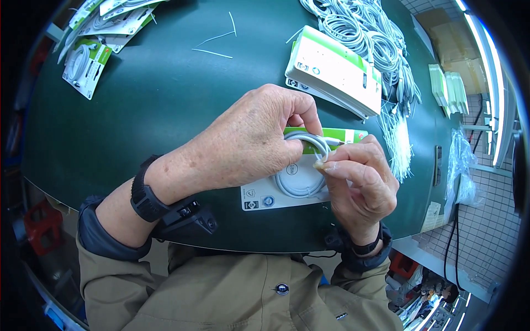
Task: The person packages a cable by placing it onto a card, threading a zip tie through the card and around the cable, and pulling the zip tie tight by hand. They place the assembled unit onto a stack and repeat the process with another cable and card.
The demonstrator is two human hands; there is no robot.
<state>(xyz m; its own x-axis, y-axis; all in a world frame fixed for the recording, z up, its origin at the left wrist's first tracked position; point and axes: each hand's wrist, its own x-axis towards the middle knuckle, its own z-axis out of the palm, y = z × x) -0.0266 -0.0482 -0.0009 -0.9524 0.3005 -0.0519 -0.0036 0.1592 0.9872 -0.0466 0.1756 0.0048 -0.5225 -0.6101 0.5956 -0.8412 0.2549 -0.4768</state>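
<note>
A: Where's the coiled white cable [307,144]?
B: Between both hands, on top of the white and green packaging card [265,197] lying on the green table [160,105]. Upper loop sits right under the left hand's fingertips.
A: Left hand [248,143]?
B: Palm down over the card's left part, fingers curled and pinched on the coil's upper edge.
A: Right hand [361,179]?
B: Just right of the coil, thumb and forefinger closed on the cable at the loop's right side. Both hands close together, nearly touching over the coil.
A: Around them?
B: Stack of white and green cards [334,71] just beyond the hands. Heap of loose white cables [370,27] past that, further right. Finished packs [96,41] well apart, far left of the left hand. Loose white ties [212,44] beyond the left hand.
</note>
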